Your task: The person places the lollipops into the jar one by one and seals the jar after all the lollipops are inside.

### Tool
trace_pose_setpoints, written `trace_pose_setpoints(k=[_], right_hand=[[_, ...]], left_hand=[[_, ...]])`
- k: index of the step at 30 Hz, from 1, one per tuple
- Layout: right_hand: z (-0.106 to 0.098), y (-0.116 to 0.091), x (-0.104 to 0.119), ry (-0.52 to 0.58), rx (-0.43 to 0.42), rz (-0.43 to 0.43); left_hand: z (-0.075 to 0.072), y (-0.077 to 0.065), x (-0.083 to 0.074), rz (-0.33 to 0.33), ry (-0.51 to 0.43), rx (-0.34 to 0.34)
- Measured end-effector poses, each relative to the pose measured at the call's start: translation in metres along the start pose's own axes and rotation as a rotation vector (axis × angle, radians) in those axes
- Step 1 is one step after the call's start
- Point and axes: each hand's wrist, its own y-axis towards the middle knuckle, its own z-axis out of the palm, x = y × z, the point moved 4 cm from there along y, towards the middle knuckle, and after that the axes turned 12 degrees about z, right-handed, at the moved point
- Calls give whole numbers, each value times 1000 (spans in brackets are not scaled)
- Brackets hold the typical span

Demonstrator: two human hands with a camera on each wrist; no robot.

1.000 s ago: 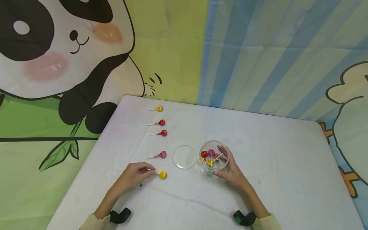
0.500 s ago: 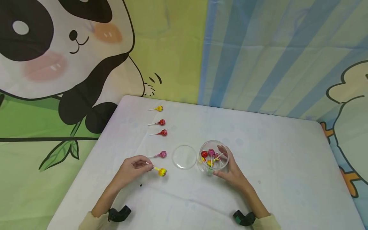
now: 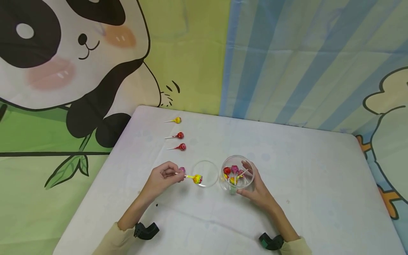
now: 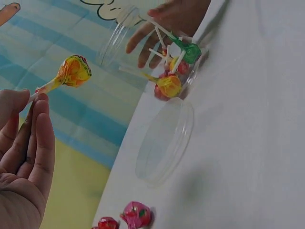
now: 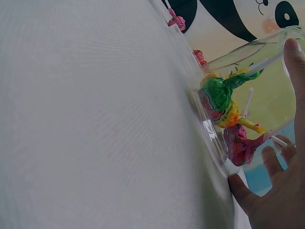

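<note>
My left hand [image 3: 166, 177] pinches the stick of a yellow lollipop [image 3: 197, 179] between thumb and fingers, its wrapped head pointing right above the clear round lid [image 3: 207, 166]. In the left wrist view the yellow lollipop [image 4: 74, 71] is well off the table. My right hand [image 3: 255, 187] curls round the side of a clear plastic jar [image 3: 237, 157] standing on the table. Several lollipops lie inside it, among them a red one [image 3: 226, 170], a purple one [image 3: 234, 168] and, in the right wrist view, a green one [image 5: 217, 93].
On the white table [image 3: 302, 184], a yellow lollipop [image 3: 177, 120] and two red lollipops [image 3: 180, 135] lie in a column at the left. A pink lollipop [image 3: 182, 170] is partly hidden behind my left hand. A small dark speck [image 3: 156, 205] lies nearer me.
My left hand has lifted the yellow lollipop off the table and carried it right and away from me, toward the jar. My right hand and the jar have stayed put.
</note>
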Motion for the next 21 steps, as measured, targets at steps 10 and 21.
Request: trace_pose_setpoints(k=[10,21], right_hand=[[-1,-1,-1,-16,3,4],[-1,-1,-1,-3,1,1]], left_hand=[[30,42,-21,48,-28,59],[67,76,-28,93,-61,158]])
